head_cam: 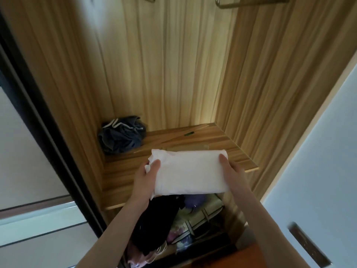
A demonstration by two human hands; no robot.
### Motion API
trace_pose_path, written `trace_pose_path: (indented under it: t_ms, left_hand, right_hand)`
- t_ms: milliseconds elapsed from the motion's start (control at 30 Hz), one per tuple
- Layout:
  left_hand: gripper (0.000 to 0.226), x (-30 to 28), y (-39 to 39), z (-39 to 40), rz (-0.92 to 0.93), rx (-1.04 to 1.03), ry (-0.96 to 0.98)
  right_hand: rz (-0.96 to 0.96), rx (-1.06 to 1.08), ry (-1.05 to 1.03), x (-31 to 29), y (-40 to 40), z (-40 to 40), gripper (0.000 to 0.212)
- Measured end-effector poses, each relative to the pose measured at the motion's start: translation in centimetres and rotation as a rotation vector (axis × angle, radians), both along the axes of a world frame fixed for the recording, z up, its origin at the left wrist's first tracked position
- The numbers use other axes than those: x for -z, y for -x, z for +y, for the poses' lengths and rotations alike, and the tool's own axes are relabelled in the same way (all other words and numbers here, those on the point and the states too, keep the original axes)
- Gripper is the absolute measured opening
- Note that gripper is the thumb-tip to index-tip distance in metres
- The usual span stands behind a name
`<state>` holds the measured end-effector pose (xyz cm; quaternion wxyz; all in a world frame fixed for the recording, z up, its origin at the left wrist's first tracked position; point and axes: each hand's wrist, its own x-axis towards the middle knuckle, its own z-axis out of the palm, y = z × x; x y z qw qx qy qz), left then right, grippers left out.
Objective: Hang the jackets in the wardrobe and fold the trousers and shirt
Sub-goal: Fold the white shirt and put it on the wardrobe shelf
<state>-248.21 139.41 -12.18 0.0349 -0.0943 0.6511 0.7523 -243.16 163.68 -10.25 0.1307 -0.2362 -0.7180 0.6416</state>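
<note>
Your left hand (147,177) and right hand (230,171) are gripping the folded shirt (188,175) by its short ends, long axis running crosswise, hovering over the shelf's (222,140) front edge.

My fingers are hidden under the folded white shirt (190,172); above it, the hangers (251,1) are cut off by the top edge.

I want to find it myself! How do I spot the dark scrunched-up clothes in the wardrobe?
Look inside the wooden wardrobe at its shelf. In the back left corner sits the dark blue bundle. It is crumpled with pale stripes, unlike the neatly folded white shirt at the shelf's front edge.
</note>
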Motion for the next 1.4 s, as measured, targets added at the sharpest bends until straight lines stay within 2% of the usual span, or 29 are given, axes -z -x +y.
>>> trace_pose_path:
  t_ms: [133, 433, 600, 900, 1000, 1067, 1133, 1200, 1267, 1333, 1400]
  left_hand:
    - [0.021, 0.1, 4.2, 1.2, 0.025, -0.049, 0.034]
    - [0.019, 2.4, 12.7, 4.3, -0.008, -0.090, 0.078]
    - [0.041, 3.7, 15.5, 4.9, -0.126, -0.094, 0.133]
    - [0.045, 6.4, 17.4, 5.4, -0.140, -0.012, 0.353]
    - [0.055, 6.7, 18.0, 5.1, -0.165, 0.028, 0.452]
    - [0.062, 6.5, 18.0, 5.1, -0.104, 0.018, 0.781]
    - [0.056, 6.1, 17.2, 5.6, 0.110, -0.025, 1.094]
    - [0.047, 5.6, 16.4, 6.8, 0.403, 0.024, 1.178]
    - [0.047, 5.7, 16.1, 8.4, 0.589, 0.124, 1.230]
    - [0.056, 6.3, 16.3, 9.7, 0.661, 0.199, 1.317]
    - [0.065, 7.6, 16.9, 9.8, 0.644, 0.246, 1.397]
  right_hand:
    - [-0.020, 0.000, -0.076, 0.4, 5.1, 1.0, 0.052]
    - [-0.100, 0.039, -0.148, 4.0, 16.0, 3.6, 0.049]
    - [-0.120, 0.004, -0.179, 5.9, 18.8, 4.5, 0.045]
    - [-0.166, -0.035, -0.321, 9.0, 21.6, 6.6, 0.048]
    - [-0.232, -0.045, -0.340, 9.9, 21.7, 7.0, 0.048]
    - [-0.256, -0.018, -0.465, 9.8, 21.1, 6.8, 0.049]
    - [-0.141, 0.045, -0.666, 9.4, 20.5, 6.5, 0.046]
    - [0.109, 0.004, -0.804, 9.0, 20.1, 5.9, 0.044]
    - [0.216, -0.152, -0.914, 9.0, 20.5, 5.4, 0.054]
    - [0.252, -0.284, -1.062, 9.8, 21.0, 5.0, 0.059]
    - [0.243, -0.349, -1.189, 10.6, 21.4, 5.0, 0.066]
